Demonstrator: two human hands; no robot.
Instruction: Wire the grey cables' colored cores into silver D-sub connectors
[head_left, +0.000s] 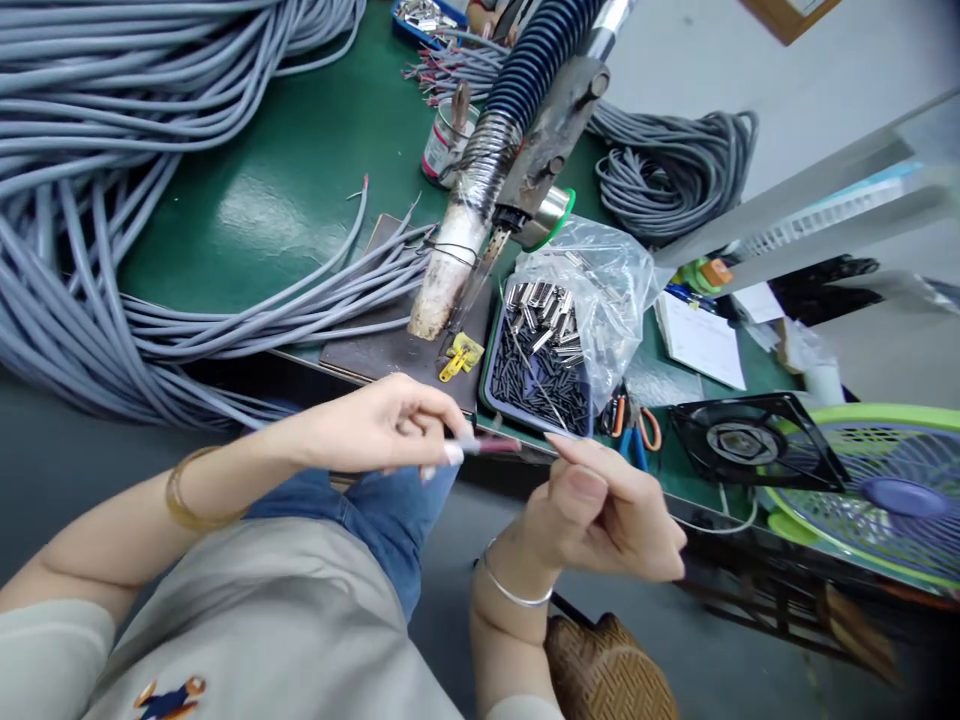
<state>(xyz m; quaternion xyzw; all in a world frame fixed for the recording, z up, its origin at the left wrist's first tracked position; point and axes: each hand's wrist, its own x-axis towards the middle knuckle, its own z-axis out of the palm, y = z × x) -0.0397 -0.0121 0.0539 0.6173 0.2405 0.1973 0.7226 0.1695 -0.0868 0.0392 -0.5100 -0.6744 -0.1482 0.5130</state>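
Observation:
My left hand (pixel 397 425) pinches a thin cable end (pixel 496 446), its reddish tip pointing right and blurred. My right hand (pixel 607 500) is just right of that tip, apart from it, with thumb and bent fingers pressed together. Whatever those fingers hold, if anything, is too small to make out. Beyond both hands, a tray (pixel 491 395) at the table edge contains small metal connector pieces (pixel 544 310) and many short black tubes (pixel 536 385). A bundle of grey cables (pixel 300 325) reaches a dark board (pixel 352 345) on the left.
A soldering iron (pixel 495 245) and a wide hose nozzle (pixel 442 285) hang over the board, near a yellow clip (pixel 461 357) and a solder spool (pixel 551 220). Pliers (pixel 637 435), a black fan (pixel 750 440) and a green-rimmed fan (pixel 885 490) are at right. Someone's hand (pixel 484 18) shows at the far end.

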